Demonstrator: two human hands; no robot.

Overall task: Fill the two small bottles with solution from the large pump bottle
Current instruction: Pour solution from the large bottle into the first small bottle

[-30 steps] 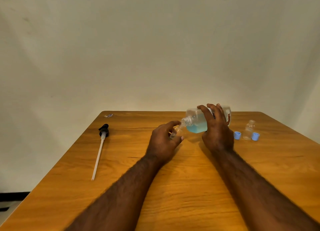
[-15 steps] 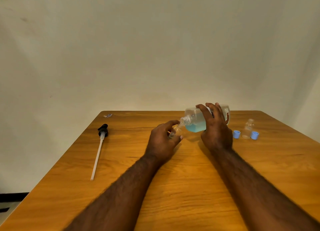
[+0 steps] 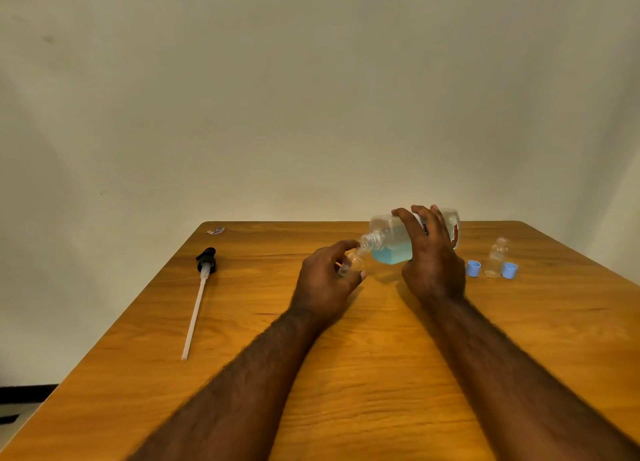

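Large bottle (image 3: 389,244) tipped (blue solution pooled low).

bottle label (image 3: 454,230) — nothing legible

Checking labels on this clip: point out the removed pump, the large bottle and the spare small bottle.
pump (image 3: 206,260): head view, its black top.
large bottle (image 3: 390,254): head view, the blue liquid in its body.
spare small bottle (image 3: 496,259): head view, its clear body.
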